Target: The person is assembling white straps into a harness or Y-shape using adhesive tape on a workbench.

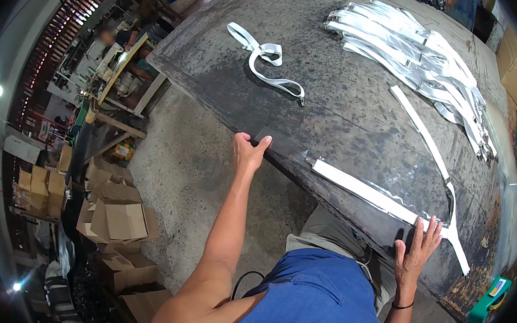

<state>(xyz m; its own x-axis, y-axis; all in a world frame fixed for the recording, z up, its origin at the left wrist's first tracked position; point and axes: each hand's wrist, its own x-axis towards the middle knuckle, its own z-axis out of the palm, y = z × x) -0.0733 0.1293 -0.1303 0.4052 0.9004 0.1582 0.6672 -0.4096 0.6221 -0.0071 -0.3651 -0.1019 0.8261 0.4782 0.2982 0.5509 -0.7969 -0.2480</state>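
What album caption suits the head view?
White strap under right fingers, left fingers at the edge of the table, more straps piled beyond.

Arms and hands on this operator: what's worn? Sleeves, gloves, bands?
Both forearms bare, no sleeves on them. Left hand: no glove, nothing at the wrist. Right hand: no glove, thin dark band around the wrist. Blue top.

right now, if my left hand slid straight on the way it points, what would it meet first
Probably the curled white strap, after crossing some of the dark tabletop. The left hand is at the table's edge; its height is hard to judge, so it might pass over.
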